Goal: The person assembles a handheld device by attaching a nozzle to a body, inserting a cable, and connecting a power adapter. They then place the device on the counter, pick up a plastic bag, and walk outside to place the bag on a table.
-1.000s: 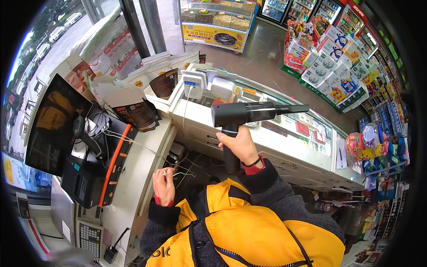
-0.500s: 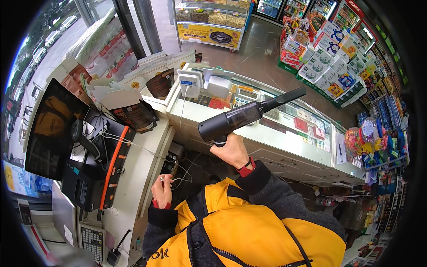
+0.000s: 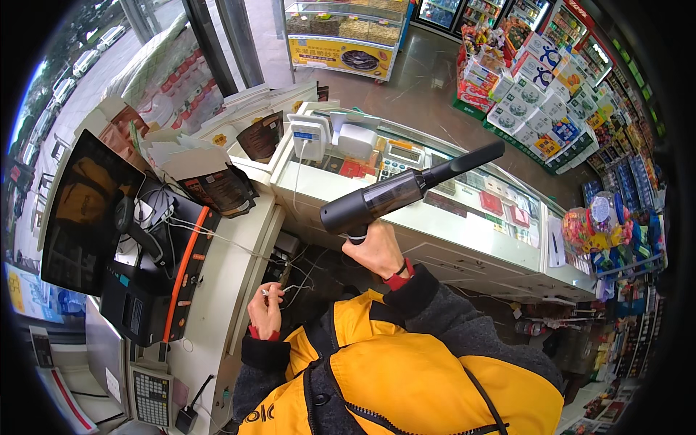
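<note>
The glass-topped bench (image 3: 464, 233) runs slantwise across the right, and the white side bench (image 3: 217, 304) stands on the left; the gap between their edges gives both hands room to move. The black handheld device (image 3: 355, 209) is tilted in the air — its narrow nozzle (image 3: 464, 162) reaches above the glass. The right hand (image 3: 375, 250) grasps its handle (image 3: 357, 237). The left hand (image 3: 264, 312), just beside the white side bench's edge, pinches a small whitish thing (image 3: 267, 292) — I cannot tell what.

Black handheld vacuum (image 3: 371, 201), tilted, nozzle (image 3: 467, 161) pointing up-right.
</note>
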A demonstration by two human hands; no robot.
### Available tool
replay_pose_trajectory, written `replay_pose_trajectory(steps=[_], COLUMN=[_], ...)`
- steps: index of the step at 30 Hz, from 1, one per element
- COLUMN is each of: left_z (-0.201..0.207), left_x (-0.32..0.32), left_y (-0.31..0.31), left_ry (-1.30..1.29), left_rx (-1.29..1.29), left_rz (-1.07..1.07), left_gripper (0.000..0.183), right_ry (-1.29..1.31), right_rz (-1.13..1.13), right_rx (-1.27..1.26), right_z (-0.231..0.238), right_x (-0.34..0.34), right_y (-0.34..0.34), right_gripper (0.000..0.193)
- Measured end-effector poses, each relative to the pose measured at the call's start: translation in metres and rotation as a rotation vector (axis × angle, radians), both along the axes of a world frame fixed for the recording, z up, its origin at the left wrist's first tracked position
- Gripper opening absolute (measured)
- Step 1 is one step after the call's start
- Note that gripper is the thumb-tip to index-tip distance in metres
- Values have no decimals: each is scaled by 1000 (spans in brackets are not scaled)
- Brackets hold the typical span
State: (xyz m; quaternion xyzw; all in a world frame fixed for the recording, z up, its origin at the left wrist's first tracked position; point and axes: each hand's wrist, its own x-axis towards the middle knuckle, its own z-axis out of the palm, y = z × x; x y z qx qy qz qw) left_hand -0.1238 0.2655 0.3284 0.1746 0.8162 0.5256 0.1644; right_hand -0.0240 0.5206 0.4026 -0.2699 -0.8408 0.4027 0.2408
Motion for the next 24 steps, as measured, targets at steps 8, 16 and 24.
replay_pose_trajectory(steps=[8,16,24], left_z=[-2,-6,-144], left_x=[4,6,0], left_y=[-1,-1,-49], left_ry=[-49,-97,-368], left_rx=[71,235,7], left_rz=[34,-5,305], left_gripper=[17,20,22], right_ry=[30,-12,41], right_rz=[13,-78,17], right_rx=[76,-222,-370], right_z=[-6,-26,-30], right_x=[-3,4,3], right_y=[-1,10,7], right_gripper=[33,24,20])
